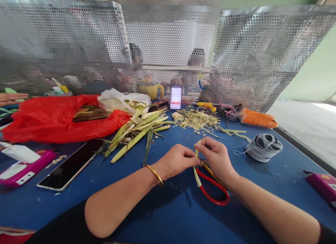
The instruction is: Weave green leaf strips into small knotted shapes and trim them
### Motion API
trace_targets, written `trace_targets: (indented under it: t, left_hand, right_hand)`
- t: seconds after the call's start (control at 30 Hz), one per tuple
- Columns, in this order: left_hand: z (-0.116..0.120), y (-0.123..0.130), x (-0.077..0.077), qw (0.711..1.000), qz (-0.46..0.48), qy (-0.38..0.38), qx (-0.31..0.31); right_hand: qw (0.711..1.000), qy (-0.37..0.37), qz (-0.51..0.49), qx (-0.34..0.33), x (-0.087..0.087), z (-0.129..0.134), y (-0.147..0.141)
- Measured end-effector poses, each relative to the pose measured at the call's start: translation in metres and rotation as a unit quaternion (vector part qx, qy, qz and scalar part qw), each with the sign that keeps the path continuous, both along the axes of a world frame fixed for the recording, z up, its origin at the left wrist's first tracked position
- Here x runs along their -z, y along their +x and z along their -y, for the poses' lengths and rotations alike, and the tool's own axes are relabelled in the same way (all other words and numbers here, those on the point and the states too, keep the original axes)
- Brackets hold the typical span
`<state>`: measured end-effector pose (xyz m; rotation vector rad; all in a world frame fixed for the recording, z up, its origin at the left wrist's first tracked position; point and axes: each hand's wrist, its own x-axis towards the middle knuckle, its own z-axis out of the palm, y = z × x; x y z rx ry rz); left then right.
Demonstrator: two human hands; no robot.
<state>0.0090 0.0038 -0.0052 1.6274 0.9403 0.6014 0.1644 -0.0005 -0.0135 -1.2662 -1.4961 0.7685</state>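
My left hand (181, 160) and my right hand (215, 156) meet above the blue table, both with fingers closed in a pinch. Between them runs a narrow pale green strip of corn husk (197, 177), its upper end in my right fingertips and its lower end hanging below my left fingers. Just under my right hand is a red loop (219, 203) with a yellow part beside it, looking like scissor handles; my hands hide the rest. Whether either hand also holds it, I cannot tell. Several corn husks (136, 136) lie in a pile to the left.
Shredded husk (201, 118) lies ahead, near an upright phone (175, 97). A ball of grey string (264, 147) and an orange packet (258, 118) are right. Leftward are a red plastic bag (52, 121), a dark phone (70, 165) and a magenta tissue pack (28, 167). Perforated metal panels (168, 37) stand behind.
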Motion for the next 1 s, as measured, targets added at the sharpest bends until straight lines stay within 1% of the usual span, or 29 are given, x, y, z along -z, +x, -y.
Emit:
trace_targets:
  t: [0.07, 0.13, 0.23, 0.3, 0.37, 0.4, 0.57, 0.67, 0.7, 0.77, 0.83, 0.9, 0.93, 0.97, 1.0]
  left_hand:
    - [0.000, 0.001, -0.002, 1.000, -0.003, -0.026, -0.005]
    - [-0.001, 0.002, -0.003, 0.998, 0.003, -0.051, -0.043]
    - [-0.005, 0.002, -0.003, 0.991, 0.032, -0.071, -0.113]
    - [-0.007, 0.001, -0.001, 0.988, 0.044, -0.074, -0.127]
    - [-0.009, -0.001, 0.000, 0.989, 0.047, -0.074, -0.120]
    - [-0.010, -0.002, 0.000, 0.990, 0.048, -0.074, -0.113]
    - [-0.011, -0.005, -0.001, 0.994, 0.055, -0.082, -0.055]
    - [-0.011, -0.007, -0.005, 0.994, 0.058, -0.083, -0.044]
    - [-0.011, -0.007, -0.007, 0.993, 0.065, -0.092, -0.048]
    - [-0.011, -0.007, -0.009, 0.986, 0.091, -0.124, -0.067]
    - [-0.011, -0.008, -0.010, 0.973, 0.128, -0.170, -0.086]
    - [-0.013, -0.008, -0.009, 0.957, 0.174, -0.213, -0.095]
    - [-0.014, -0.007, -0.008, 0.949, 0.196, -0.226, -0.095]
    - [-0.015, -0.007, -0.007, 0.944, 0.216, -0.232, -0.094]
    - [-0.015, -0.007, -0.006, 0.941, 0.230, -0.232, -0.093]
  right_hand:
    - [1.000, -0.019, -0.001, -0.016, -0.003, -0.002, 0.001]
    - [0.998, -0.039, 0.012, -0.041, -0.007, -0.006, 0.005]
    - [0.992, -0.042, 0.088, -0.085, -0.015, -0.013, 0.013]
    - [0.981, -0.052, 0.138, -0.125, -0.018, -0.016, 0.017]
    - [0.972, -0.071, 0.166, -0.152, -0.018, -0.017, 0.020]
    - [0.970, -0.077, 0.174, -0.153, -0.018, -0.017, 0.021]
    - [0.967, -0.050, 0.220, -0.121, -0.018, -0.015, 0.020]
    - [0.962, -0.025, 0.252, -0.105, -0.019, -0.014, 0.019]
    - [0.959, -0.002, 0.266, -0.095, -0.020, -0.014, 0.019]
    - [0.944, 0.085, 0.314, -0.060, -0.023, -0.012, 0.020]
    - [0.911, 0.201, 0.360, -0.005, -0.028, -0.008, 0.022]
    - [0.877, 0.298, 0.375, 0.036, -0.033, -0.002, 0.022]
    - [0.863, 0.335, 0.377, 0.032, -0.034, 0.002, 0.022]
    - [0.849, 0.363, 0.384, -0.001, -0.034, 0.005, 0.021]
    - [0.831, 0.381, 0.401, -0.054, -0.033, 0.007, 0.019]
